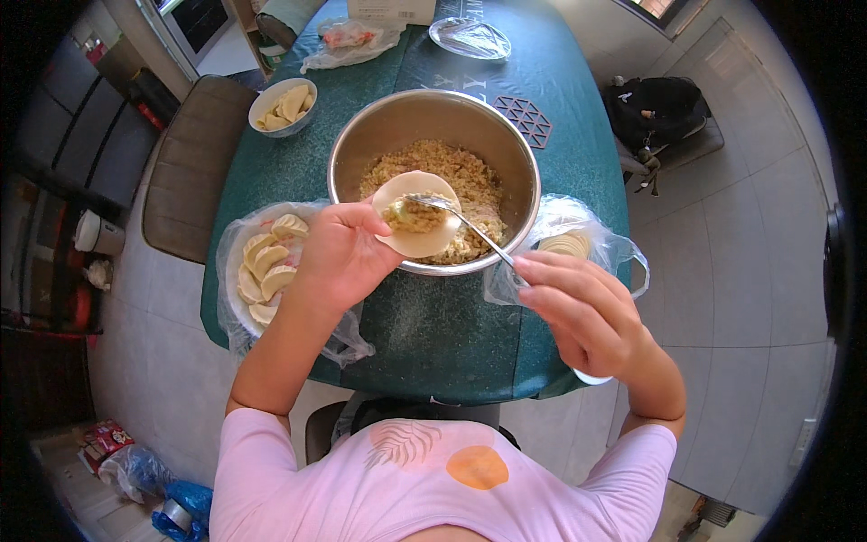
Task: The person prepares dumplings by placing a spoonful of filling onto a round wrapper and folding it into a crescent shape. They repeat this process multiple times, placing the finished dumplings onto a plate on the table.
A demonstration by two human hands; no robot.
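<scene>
My left hand [348, 253] holds a round dumpling wrapper [420, 237] by its left edge, over the near side of a big steel bowl [524, 194]. A heap of yellowish filling lies on the wrapper. My right hand [582, 312] grips a metal spoon [479, 230] by its handle, and the spoon's head rests on that filling. Behind the wrapper, more minced filling [456, 167] covers the bottom of the bowl. Just right of the bowl, a stack of wrappers [567, 246] sits in a clear plastic bag [591, 221], partly behind my right hand.
Left of my left forearm, a bag-lined plate [237, 289] carries several folded dumplings [268, 262]. A small bowl [284, 129] of more dumplings stands at the far left. Beyond the steel bowl are a dark trivet [524, 120], a plastic-covered dish [470, 39] and a plastic bag [352, 41].
</scene>
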